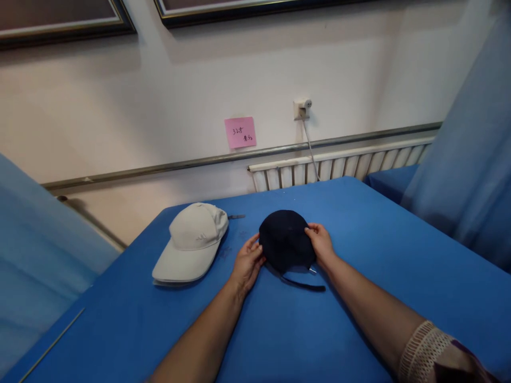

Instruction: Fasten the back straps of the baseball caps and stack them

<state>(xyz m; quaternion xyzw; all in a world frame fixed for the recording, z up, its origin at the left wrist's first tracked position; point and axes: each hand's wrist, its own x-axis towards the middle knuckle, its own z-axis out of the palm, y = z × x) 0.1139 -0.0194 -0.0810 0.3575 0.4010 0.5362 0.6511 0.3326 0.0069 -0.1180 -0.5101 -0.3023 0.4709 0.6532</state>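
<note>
A dark navy cap (286, 239) is held between my two hands over the blue table, its back side toward me. Its strap (304, 286) hangs loose toward me, and a small metal buckle (312, 271) shows at the other edge of the back opening. My left hand (248, 261) grips the cap's left edge, thumb on top. At the right edge, my right hand (320, 243) pinches the fabric. The cap's brim is hidden from view. Left of my hands rests a light cream cap (194, 242) with its brim pointing toward the lower left.
A blue cover (303, 340) lies over the table. Behind it are a white radiator (331, 167), a metal rail (191, 162), a socket with a plugged-in cord (302, 109) and a pink note (240, 132). Blue curtains (471, 143) hang at both sides. A thin stick (51, 346) lies at lower left.
</note>
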